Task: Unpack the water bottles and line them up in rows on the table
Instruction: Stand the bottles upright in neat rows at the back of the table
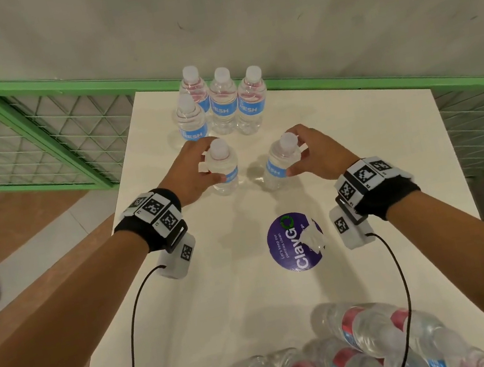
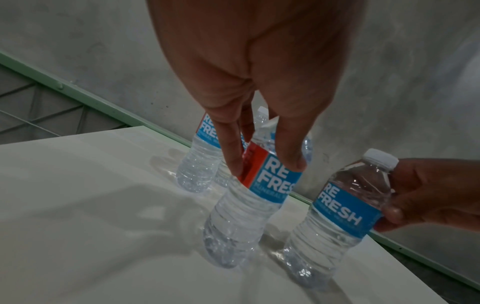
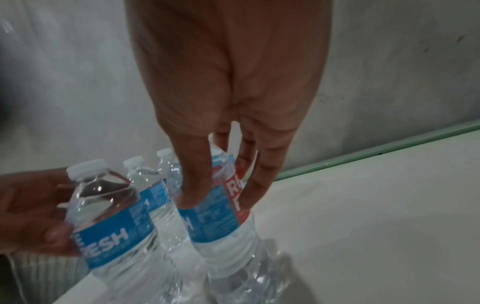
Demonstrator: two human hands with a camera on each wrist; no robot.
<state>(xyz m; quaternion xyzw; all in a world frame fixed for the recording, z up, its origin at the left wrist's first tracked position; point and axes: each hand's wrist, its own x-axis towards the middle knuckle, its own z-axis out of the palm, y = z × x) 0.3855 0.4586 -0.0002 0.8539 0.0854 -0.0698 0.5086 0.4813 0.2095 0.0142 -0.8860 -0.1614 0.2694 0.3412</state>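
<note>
Fingers (image 2: 231, 156) of the left hand (image 1: 188, 173) wrap the label band of one bottle (image 1: 224, 170); the right hand (image 1: 313, 154) holds a second bottle (image 1: 279, 162) the same way, thumb low on the label and the other digits up near the cap. Both bottles sit at or just above the worktop (image 1: 355, 137), on the near side of the standing group (image 1: 220, 103) of four bottles by the far edge; contact of the bases is hard to tell.

Risks, judged from this:
- right-hand bottle leans toward the standing group; released tilted, it could tip and knock the others down like dominoes.
- thin soft plastic; a hard squeeze may buckle it and make it wobble on release.
- standing group is uneven, one bottle set in front of three, so rows may come out crooked.
- remaining pack (image 1: 360, 350) lies well nearer than the standing group, at the near edge; a trailing wrist cable could snag it.
</note>
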